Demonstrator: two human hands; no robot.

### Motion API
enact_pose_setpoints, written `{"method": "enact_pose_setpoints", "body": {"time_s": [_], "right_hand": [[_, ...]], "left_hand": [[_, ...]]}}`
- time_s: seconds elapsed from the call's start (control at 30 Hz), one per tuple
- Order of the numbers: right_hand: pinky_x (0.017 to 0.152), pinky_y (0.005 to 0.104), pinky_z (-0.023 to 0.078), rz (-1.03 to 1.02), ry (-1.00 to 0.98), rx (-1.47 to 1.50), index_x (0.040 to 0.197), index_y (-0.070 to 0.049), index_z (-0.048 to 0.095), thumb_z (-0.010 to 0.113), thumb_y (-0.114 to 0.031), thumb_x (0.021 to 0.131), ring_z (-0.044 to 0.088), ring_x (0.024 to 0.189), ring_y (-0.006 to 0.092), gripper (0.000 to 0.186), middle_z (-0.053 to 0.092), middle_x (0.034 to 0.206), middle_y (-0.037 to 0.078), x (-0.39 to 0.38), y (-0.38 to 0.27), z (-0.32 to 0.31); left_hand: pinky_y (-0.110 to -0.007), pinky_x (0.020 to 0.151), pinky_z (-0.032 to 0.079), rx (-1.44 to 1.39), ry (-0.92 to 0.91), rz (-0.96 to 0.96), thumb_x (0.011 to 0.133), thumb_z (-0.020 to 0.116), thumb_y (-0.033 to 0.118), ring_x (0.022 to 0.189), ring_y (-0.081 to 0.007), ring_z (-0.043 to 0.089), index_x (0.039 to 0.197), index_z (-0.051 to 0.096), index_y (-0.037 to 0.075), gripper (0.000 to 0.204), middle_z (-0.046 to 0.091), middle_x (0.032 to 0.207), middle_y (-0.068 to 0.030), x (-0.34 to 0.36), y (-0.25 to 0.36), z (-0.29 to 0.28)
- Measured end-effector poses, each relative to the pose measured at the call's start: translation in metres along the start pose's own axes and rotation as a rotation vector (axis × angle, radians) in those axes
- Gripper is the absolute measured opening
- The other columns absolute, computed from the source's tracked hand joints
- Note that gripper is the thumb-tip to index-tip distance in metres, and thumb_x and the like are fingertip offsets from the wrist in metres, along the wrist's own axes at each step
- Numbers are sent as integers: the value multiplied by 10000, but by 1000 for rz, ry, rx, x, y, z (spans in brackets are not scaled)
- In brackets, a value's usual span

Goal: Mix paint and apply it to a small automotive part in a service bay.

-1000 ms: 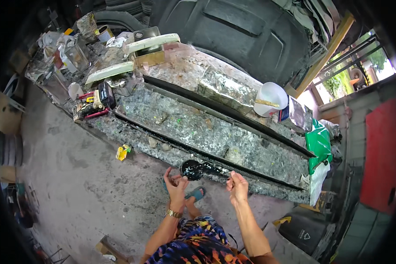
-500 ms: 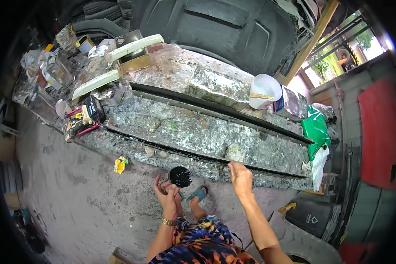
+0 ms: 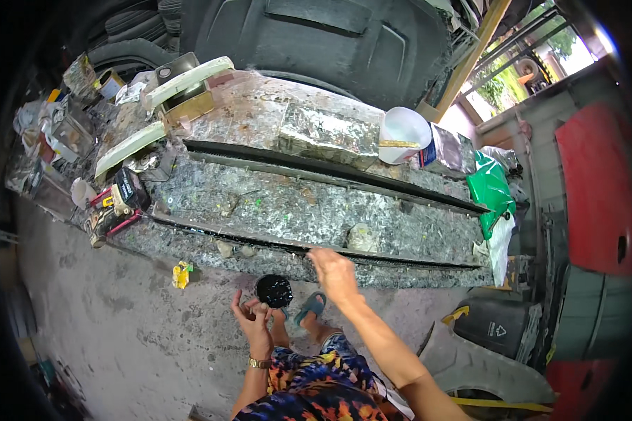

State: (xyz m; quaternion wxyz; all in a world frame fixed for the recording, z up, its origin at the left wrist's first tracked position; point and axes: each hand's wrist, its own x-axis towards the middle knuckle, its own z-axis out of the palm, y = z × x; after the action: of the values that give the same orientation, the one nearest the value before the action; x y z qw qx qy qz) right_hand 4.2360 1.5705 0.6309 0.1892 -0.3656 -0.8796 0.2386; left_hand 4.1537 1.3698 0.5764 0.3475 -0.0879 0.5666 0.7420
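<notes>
My left hand holds a small round cup of glossy black liquid in front of the workbench, some fingers raised beside it. My right hand is closed over the near edge of the bench, its fingertips at a long thin black strip. Whatever those fingers pinch is hidden or too small to name. Parts of the near strip look wet and shiny. Farther back, a second long black strip lies roughly parallel to it. A pale lump rests beside the near strip.
A white bucket with a stick across it stands at the back, near a green bag. At left lie a cordless power tool and pale curved pieces. A yellow object is by the bench's front edge.
My right hand has moved left along the near strip, closer to the cup. My left hand still holds the cup. The whole view has shifted slightly.
</notes>
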Motion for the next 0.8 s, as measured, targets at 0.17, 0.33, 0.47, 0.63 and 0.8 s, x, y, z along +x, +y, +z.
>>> {"method": "enact_pose_setpoints", "body": {"time_s": [0.17,0.33,0.47,0.63,0.8], "right_hand": [[635,434,529,47,-24,-187,889,-44,652,644,-138,894,655,743,355,94,670,836,156,-21,32,-49],[648,434,537,47,-66,-313,896,-41,642,620,-137,905,664,745,345,99,668,845,159,-48,80,-93],[642,408,532,97,64,-180,875,-17,685,665,-111,880,676,746,340,96,691,836,160,-57,62,-143],[640,331,540,69,-5,217,966,-8,701,675,-80,877,685,709,254,118,701,838,139,-71,26,-170],[577,255,490,-84,-85,134,921,4,701,662,-103,897,649,646,170,116,692,761,97,-79,43,-141]], "left_hand": [[-264,726,499,33,-72,-17,848,702,63,883,-118,525,1438,308,124,712,497,1078,-46,-6,-6,18],[-246,817,474,-46,-141,-33,800,737,25,937,-111,517,1439,293,117,783,482,1092,-34,-19,-23,39],[-264,819,488,40,-165,-23,790,752,18,953,-135,525,1440,280,110,809,473,1103,-49,-34,-35,55],[-245,782,478,-5,-216,10,813,706,4,885,-87,496,1431,301,139,751,453,1077,-8,-56,-48,87],[-264,828,484,94,-224,71,803,723,5,980,-127,509,1430,301,114,763,470,1118,-48,-66,-60,102]]}}
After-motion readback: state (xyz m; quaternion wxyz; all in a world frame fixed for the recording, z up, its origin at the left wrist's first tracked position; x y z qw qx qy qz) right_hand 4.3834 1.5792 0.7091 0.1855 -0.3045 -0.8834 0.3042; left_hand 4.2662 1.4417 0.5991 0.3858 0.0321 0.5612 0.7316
